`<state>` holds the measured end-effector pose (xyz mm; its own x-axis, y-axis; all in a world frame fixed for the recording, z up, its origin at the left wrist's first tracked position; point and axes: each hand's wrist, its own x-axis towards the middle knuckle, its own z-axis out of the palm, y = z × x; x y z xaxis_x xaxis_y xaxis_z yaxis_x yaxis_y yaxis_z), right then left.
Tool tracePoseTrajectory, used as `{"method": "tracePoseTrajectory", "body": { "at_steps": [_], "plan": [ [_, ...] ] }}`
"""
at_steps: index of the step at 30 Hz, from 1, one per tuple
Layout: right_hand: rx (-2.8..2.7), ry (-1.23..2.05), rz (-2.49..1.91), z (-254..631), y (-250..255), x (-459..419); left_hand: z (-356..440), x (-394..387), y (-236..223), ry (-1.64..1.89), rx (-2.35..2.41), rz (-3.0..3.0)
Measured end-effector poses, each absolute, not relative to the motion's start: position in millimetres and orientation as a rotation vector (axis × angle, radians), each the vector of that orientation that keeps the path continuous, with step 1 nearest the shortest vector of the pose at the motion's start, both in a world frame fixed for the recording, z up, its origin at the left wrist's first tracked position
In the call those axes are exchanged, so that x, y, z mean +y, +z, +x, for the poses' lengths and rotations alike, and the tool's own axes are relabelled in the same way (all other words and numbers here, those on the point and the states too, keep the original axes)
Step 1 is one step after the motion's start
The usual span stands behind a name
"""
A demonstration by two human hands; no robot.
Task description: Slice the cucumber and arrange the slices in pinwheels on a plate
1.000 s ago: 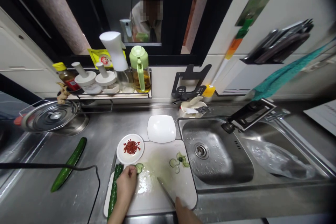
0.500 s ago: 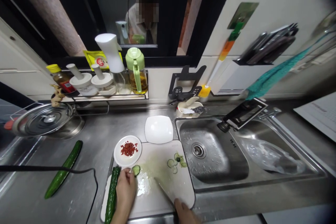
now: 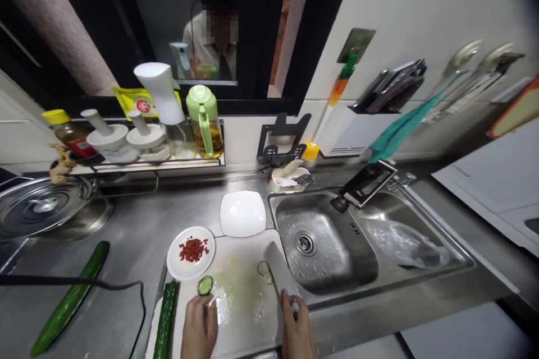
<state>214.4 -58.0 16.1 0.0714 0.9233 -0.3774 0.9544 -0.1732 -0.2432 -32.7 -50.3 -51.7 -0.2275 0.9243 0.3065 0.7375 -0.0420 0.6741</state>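
My right hand [image 3: 297, 325] grips a kitchen knife [image 3: 281, 266], its broad blade lying along the right edge of the white cutting board [image 3: 236, 336]. Thin cucumber slices [image 3: 264, 271] lie just left of the blade. My left hand [image 3: 199, 326] is at the board's left part, fingers curled and the thumb close to them; what they pinch, if anything, I cannot make out. Just beyond its fingertips lies a thicker cucumber slice [image 3: 205, 285]. To its left, a whole-looking cucumber [image 3: 166, 320] lies lengthwise on the board, its near end out of frame.
A plate of red bits [image 3: 169, 261] overlaps the board's far left corner. Behind the board is a white square plate [image 3: 243, 213]. The sink [image 3: 337, 275] adjoins on the right. Another cucumber [image 3: 71, 300] lies left, crossed by a black cable [image 3: 122, 283]. Bottles and jars line a rack [image 3: 181, 165].
My right hand has moved the knife forward to the board's right edge, where the green scraps no longer show. My left hand has shifted slightly back from the thick slice. The view has turned right.
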Motion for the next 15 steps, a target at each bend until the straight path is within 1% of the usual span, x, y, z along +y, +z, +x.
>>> {"method": "tracePoseTrajectory", "body": {
  "at_steps": [4,11,15],
  "plan": [
    [1.788,-0.602,2.308,202.4,16.5,-38.5,-31.9,-48.9,-52.9,1.108,1.978,1.811],
    [1.819,-0.486,2.211,191.4,35.0,-24.2,-33.7,-46.8,-54.9,1.111,1.965,1.808],
    [1.824,-0.403,2.167,188.4,33.5,-21.9,-35.6,-46.3,-57.9,1.132,1.951,1.873]
  ]
}}
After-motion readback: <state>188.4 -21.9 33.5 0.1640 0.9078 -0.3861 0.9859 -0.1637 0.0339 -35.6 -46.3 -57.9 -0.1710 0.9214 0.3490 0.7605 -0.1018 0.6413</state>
